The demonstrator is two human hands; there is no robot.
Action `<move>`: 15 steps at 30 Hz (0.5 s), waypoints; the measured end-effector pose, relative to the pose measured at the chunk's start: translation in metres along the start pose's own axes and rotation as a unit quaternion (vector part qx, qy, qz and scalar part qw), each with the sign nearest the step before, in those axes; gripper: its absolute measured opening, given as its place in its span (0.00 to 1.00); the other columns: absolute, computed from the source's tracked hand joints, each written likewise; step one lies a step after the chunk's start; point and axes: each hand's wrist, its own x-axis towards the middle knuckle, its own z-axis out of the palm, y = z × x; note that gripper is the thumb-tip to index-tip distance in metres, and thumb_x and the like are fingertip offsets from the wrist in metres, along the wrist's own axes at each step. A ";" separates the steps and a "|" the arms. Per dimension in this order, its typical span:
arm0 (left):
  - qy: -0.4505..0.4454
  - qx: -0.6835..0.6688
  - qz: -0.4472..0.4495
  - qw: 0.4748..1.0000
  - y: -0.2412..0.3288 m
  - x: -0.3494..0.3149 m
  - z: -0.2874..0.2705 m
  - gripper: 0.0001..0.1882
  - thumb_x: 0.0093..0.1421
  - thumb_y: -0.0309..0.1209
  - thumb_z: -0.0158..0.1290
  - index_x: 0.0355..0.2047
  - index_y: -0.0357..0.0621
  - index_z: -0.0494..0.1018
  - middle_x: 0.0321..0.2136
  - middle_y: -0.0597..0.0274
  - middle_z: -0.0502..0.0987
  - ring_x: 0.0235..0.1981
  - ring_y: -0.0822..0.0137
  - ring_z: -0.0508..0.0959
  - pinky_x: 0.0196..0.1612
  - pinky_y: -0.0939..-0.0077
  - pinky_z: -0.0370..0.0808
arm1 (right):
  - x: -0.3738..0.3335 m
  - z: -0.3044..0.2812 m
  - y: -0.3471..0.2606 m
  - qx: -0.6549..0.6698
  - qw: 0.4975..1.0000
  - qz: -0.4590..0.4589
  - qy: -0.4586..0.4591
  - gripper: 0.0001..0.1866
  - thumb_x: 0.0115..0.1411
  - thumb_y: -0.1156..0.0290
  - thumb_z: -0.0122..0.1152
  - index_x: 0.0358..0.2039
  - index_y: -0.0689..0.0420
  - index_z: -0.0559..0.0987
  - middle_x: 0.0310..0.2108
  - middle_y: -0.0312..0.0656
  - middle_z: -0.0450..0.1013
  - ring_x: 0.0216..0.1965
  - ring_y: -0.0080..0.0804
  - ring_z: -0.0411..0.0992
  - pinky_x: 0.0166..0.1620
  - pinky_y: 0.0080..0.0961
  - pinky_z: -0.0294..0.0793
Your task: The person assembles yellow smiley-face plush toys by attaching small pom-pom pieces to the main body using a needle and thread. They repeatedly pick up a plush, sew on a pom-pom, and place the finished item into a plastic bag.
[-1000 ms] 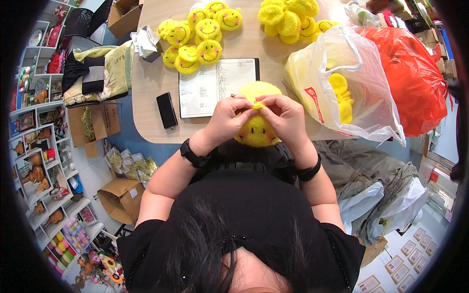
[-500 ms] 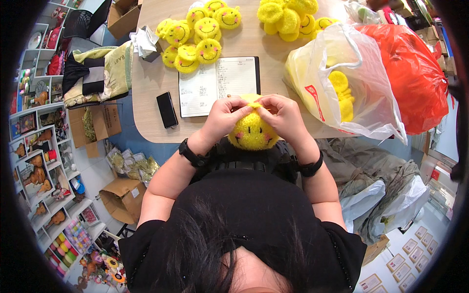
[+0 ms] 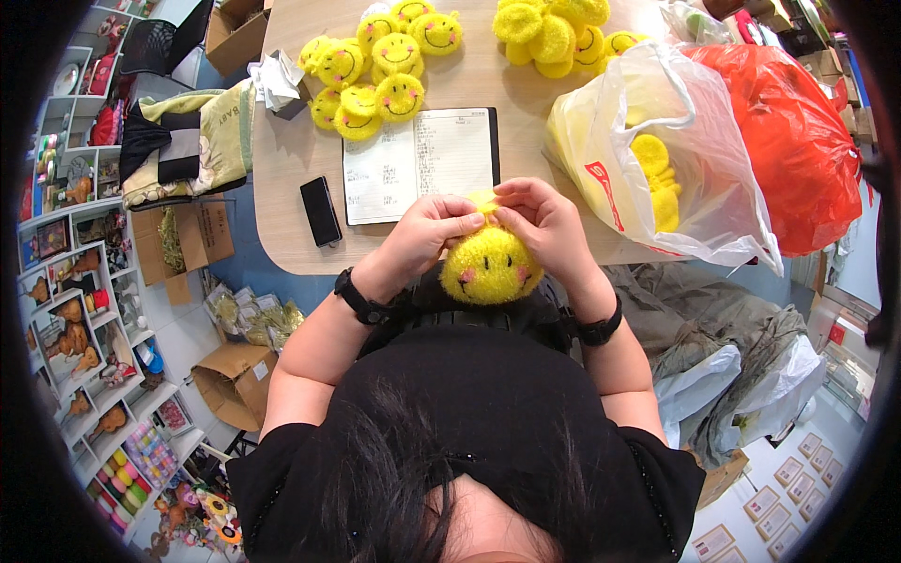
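Evidently the handwork centers on a fuzzy yellow plush ball (image 3: 493,270), which hangs just off the near edge of the table (image 3: 282,188), in front of the person's body. Thumb and forefinger of the left hand (image 3: 428,233) pinch it near its top, and the right hand (image 3: 549,225) grips the same spot from the other side, fingertips close around a small yellow tip (image 3: 483,199). As far as shows, the face is done: dark eyes and pink cheeks are in place. Whether that top is fastened or loose cannot be told beneath the fingers, so what remains there stays unclear. Similar smiling yellow plush pieces (image 3: 399,56) lie grouped beyond the open notebook (image 3: 455,155), a second yellow pile (image 3: 544,38) sits farther right, and more yellow pieces (image 3: 659,183) show inside the white plastic bag (image 3: 713,178), beside the red bag (image 3: 788,141). Compared with a second ago, the ball sits lower and nearer the body, its face turned up more, and the broad yellow part that stood above the hands is mostly out of sight. Notebook, bags and black phone (image 3: 321,211) lie as they did.
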 end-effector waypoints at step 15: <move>-0.008 -0.005 -0.043 0.999 -0.004 -0.005 -0.003 0.07 0.64 0.28 0.56 0.39 0.36 0.77 0.31 0.64 0.79 0.30 0.76 0.77 0.34 0.83 0.75 | -0.019 -0.009 -0.016 -0.363 0.887 -0.282 -0.032 0.05 0.55 0.78 0.66 0.33 0.61 0.80 0.37 0.45 0.79 0.34 0.39 0.79 0.36 0.26 0.80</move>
